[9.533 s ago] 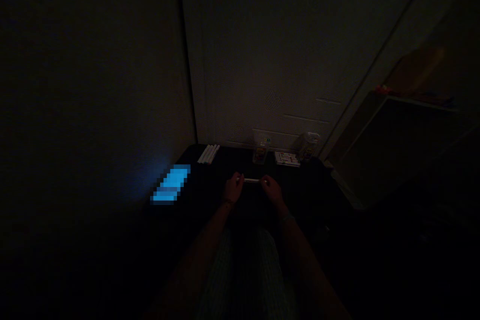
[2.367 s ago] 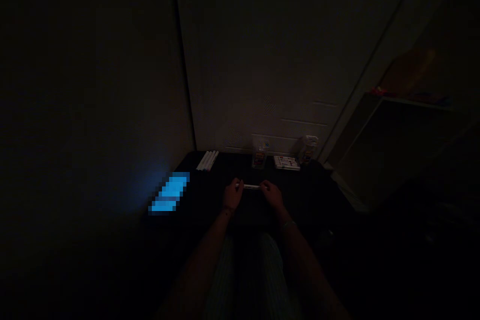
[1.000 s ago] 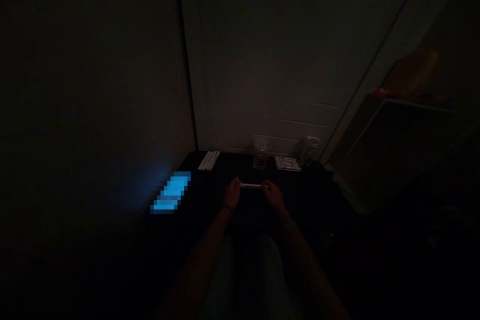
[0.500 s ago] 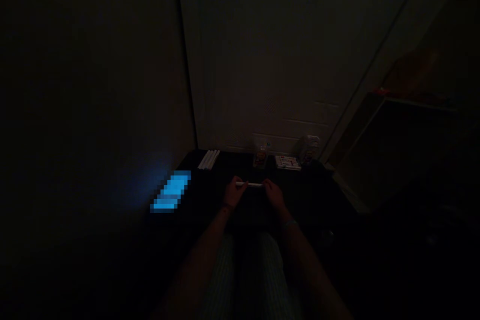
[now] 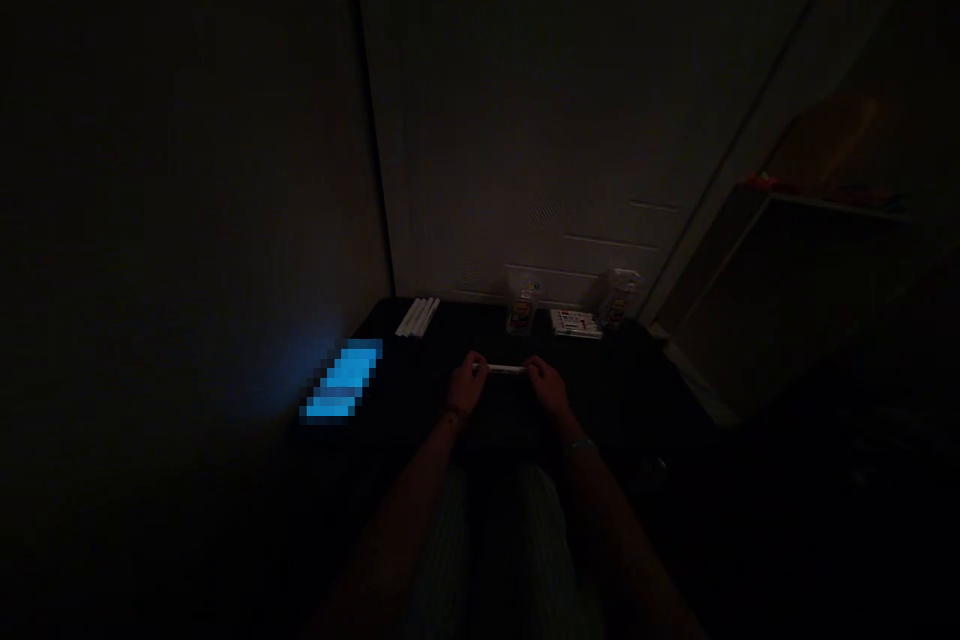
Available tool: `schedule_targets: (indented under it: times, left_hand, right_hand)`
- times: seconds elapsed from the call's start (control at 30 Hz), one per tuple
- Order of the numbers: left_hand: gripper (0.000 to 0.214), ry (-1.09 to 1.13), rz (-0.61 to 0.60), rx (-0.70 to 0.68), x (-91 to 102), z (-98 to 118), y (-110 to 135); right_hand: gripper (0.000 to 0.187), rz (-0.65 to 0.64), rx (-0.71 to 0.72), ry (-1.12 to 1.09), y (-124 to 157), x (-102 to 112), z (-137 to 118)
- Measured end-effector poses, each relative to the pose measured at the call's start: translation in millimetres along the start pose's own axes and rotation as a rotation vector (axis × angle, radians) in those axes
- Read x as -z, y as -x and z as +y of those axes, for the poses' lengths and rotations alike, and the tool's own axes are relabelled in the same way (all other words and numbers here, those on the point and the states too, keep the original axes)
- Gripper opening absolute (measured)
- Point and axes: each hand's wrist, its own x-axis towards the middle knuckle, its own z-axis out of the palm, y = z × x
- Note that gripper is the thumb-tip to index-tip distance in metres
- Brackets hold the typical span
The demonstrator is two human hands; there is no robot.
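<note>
The room is very dark. My left hand (image 5: 466,386) and my right hand (image 5: 547,386) each pinch one end of a thin white stick (image 5: 506,369), held level above a black table (image 5: 637,370). Both hands have their fingers closed on the stick. My forearms reach in from the bottom of the view, over my striped lap.
A glowing blue screen (image 5: 343,380) lies at the table's left edge. Several white sticks (image 5: 418,316) lie at the back left. Small packets (image 5: 523,308) and a flat printed card (image 5: 575,322) stand along the back wall. A shelf unit (image 5: 810,270) is on the right.
Both hands stay on the white stick with only slight shifts of the fingers. The view has wobbled a little.
</note>
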Motion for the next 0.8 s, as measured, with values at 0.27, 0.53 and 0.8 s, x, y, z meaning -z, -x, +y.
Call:
schedule_targets:
  times: [0.27,0.53,0.8]
  left_hand:
    - [0.022,-0.038,0.020,0.010,-0.9,1.0,-0.1]
    - [0.022,-0.024,0.028,-0.006,-2.2,-0.4,0.3]
    - [0.027,-0.047,0.013,-0.009,-0.2,3.5,1.2]
  right_hand:
    - [0.036,-0.028,0.018,0.040,2.2,4.9,-3.0]
    - [0.028,-0.016,-0.006,0.040,1.5,0.7,-1.3]
    - [0.032,0.000,0.022,0.029,1.5,1.8,-1.6]
